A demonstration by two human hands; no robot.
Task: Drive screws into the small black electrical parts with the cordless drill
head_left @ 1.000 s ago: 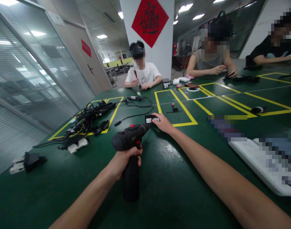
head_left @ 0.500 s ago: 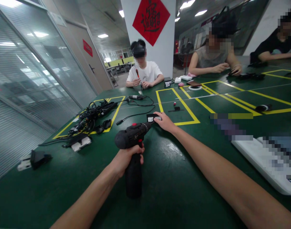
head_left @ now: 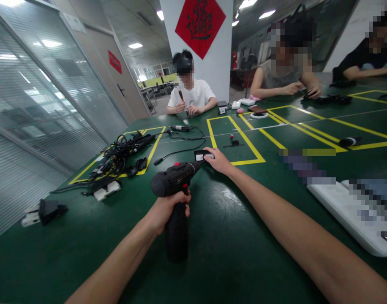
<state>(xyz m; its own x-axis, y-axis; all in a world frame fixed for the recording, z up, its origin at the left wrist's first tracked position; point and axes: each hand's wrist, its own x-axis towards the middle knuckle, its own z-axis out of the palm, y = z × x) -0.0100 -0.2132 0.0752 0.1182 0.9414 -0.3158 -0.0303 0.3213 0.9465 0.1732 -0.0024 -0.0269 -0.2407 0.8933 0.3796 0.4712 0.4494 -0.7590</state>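
At one green table [head_left: 231,253], left grip [head_left: 168,207] clasps one drill [head_left: 170,179]; right grip [head_left: 219,161] pinches one small piece [head_left: 199,157].

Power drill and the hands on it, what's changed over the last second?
Nothing was taken hold of or let go; only the camera's framing shifted slightly. The left hand still grips the power drill, pointed toward the small black-and-white piece that the right hand still holds.
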